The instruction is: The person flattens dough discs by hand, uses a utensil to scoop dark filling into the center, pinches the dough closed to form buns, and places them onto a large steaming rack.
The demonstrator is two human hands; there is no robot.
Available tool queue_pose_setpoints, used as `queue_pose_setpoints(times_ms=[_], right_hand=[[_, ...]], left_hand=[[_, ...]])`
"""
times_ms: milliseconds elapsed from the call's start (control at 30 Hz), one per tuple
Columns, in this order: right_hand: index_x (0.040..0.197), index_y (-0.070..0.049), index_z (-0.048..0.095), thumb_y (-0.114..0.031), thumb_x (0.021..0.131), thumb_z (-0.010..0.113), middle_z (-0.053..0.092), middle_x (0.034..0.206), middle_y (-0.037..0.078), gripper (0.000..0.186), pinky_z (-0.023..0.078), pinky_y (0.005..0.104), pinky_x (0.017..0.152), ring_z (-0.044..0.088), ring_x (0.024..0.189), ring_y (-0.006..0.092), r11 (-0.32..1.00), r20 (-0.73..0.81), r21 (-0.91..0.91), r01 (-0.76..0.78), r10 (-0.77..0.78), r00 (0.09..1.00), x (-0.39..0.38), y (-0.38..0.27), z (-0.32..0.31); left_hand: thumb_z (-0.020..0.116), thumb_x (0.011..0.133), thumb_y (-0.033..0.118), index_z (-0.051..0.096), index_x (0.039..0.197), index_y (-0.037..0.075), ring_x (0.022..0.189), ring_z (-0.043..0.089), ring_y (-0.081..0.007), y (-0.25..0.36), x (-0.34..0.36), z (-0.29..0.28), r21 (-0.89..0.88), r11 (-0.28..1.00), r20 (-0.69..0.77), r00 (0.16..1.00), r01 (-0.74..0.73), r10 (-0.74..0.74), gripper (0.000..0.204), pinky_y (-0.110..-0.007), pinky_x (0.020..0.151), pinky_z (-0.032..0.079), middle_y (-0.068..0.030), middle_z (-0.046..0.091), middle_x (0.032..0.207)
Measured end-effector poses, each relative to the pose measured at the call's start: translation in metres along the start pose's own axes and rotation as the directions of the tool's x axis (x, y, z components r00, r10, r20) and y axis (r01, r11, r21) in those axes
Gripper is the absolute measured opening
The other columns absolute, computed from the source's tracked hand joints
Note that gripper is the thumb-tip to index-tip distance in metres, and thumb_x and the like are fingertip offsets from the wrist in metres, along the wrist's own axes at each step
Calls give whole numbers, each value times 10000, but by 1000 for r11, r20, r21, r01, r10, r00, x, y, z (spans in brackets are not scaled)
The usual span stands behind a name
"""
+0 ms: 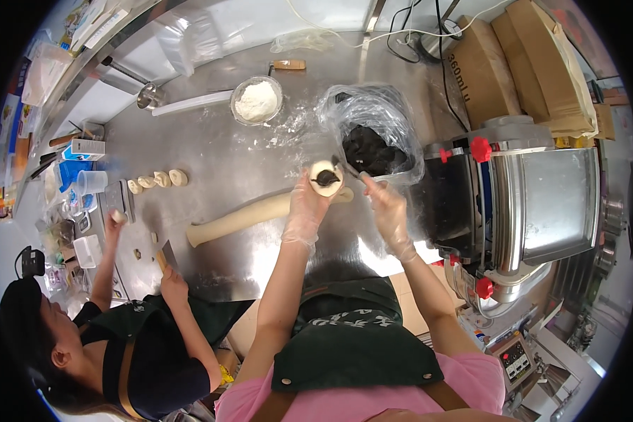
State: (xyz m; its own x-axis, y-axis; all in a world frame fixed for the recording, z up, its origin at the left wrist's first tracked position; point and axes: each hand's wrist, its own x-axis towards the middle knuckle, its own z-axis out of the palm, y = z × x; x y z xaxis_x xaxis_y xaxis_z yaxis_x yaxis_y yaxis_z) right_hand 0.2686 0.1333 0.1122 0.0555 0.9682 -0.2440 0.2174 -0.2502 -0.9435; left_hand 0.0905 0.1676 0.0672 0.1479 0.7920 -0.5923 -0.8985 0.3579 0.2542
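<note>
My left hand [304, 211], in a clear glove, cups a round pale dough wrapper [323, 167] with a lump of black filling [325, 179] in its middle. In my gloved right hand [389, 213] is a thin spatula [352, 169], gripped by its end. Its dark tip points toward the wrapper's upper right edge; whether they touch I cannot tell. Just beyond my right hand stands a plastic-lined tub [416, 167] of black filling paste [374, 149]. A long dough roll [250, 216] lies on the steel table, its right end partly behind my left hand.
At left, a co-worker [148, 344] holds a small dough piece and a wooden-handled blade. Several dough pieces [162, 179] sit in a row near them. A flour bowl [257, 100] stands at the back. A steel roller machine [541, 204] and cardboard boxes [482, 74] take up the right side.
</note>
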Motion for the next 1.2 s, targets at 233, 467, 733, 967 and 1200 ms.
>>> queue_pose_setpoints(times_ms=[233, 467, 733, 967, 1200], right_hand=[[1145, -150, 714, -59, 862, 678, 638, 843, 78, 299, 516, 325, 518, 643, 721, 205, 467, 84, -750, 468, -634, 768, -36, -15, 12], [1237, -77, 671, 26, 928, 590, 606, 866, -18, 336, 417, 189, 648, 516, 735, 52, 992, -49, 99, 74, -69, 996, -52, -4, 6], [1252, -39, 652, 130, 893, 542, 602, 862, 10, 412, 448, 229, 662, 534, 740, 104, 931, -67, -197, 306, -324, 944, -54, -19, 9], [1209, -88, 643, -76, 855, 601, 623, 901, 134, 357, 515, 401, 637, 619, 731, 311, 441, -66, -888, 132, -405, 912, 9, 42, -25], [950, -80, 720, -13, 736, 760, 649, 907, 91, 228, 523, 328, 629, 638, 755, 233, 667, -42, -406, 625, -696, 716, -16, -33, 5]], left_hand=[[483, 1005, 222, 517, 1242, -13, 1166, 567, -357, 2, -15, 10, 295, 946, 288, 957, -134, 45, 336, -494, 1015, 466, -178, 591, 1218], [510, 967, 55, 508, 1247, 15, 1087, 622, -299, 4, -19, 18, 91, 996, 151, 988, 6, -20, 284, -402, 909, 557, -149, 610, 1127], [527, 949, -14, 450, 1308, 10, 1084, 621, -260, -8, -32, 20, 248, 951, 159, 976, -187, 151, 368, -366, 907, 562, -123, 591, 1187], [622, 877, -15, 497, 1266, 39, 1127, 608, -295, 4, -35, 25, -27, 980, 80, 978, 197, -194, 412, -405, 987, 523, -116, 589, 1177], [632, 855, -15, 508, 1246, 30, 1178, 586, -317, -1, -50, 29, 135, 990, 202, 976, 50, -77, 413, -422, 1019, 492, -135, 584, 1182]])
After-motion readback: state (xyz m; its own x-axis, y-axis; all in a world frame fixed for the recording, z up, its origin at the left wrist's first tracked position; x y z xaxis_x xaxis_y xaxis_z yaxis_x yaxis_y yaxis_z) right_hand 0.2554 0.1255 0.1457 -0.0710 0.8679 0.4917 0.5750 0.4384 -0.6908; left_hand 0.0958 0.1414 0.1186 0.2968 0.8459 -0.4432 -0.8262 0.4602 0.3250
